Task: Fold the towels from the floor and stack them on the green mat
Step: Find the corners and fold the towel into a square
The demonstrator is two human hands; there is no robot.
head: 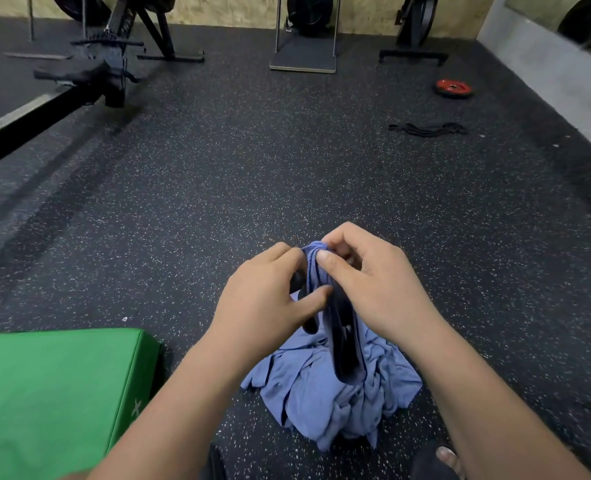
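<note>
Both forearms reach forward, left hand [270, 299] and right hand [366, 282] close together, pinching gathered top of blue towel [339, 393], rest heaped on speckled floor [287, 168] beside green mat [45, 393].

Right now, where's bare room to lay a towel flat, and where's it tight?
Green mat top, left of the blue towels, is bare. Open floor beyond the left hand and right hand, bordered by the rower rail on the left, black band and red plate far right. Tight: the strip between mat and towels, where the left forearm crosses.
</note>
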